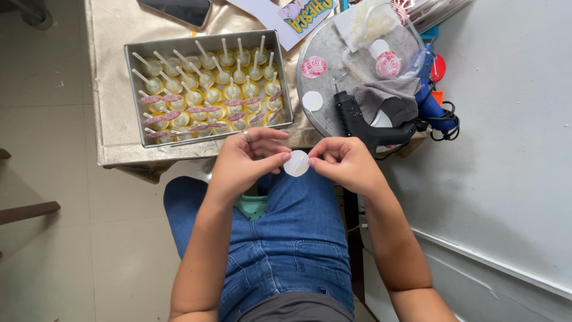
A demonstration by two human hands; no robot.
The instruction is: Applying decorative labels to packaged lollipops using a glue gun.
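At the centre of the frame, over the person's blue-jeaned lap, the left hand (241, 162) and the right hand (345, 161) pinch a small white round paper disc (296, 163) between fingertips, one at each edge, likely so its face stays clear. The disc lies flat, face up toward the camera; being round, it has no long axis. Above, a grey metal tray (133, 89) of yellow stick-mounted treats sits within reach, and a black glue gun (357, 122) lies to the right.
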